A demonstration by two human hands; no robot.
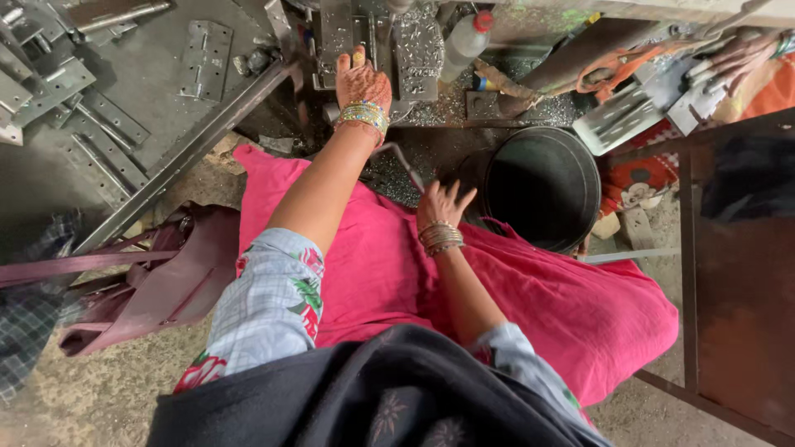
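Observation:
My left hand (362,83) reaches forward to the small press (348,33) at the top centre. Its fingertips rest on a grey metal plate there, and the back of the hand hides whether they pinch it. My right hand (443,207), with bangles at the wrist, is lower and nearer to me, over the pink cloth (546,298) on my lap. It loosely closes on the lower end of a thin bent metal lever (404,164) that runs up toward the press, with some fingers spread. Metal shavings lie around the press base.
Several flat metal hinge plates (99,124) lie on the grey surface at the left. A black bucket (542,186) stands right of my right hand. A white bottle with a red cap (465,41) is behind it. A maroon bag (157,281) lies at the left, a dark table (745,273) at the right.

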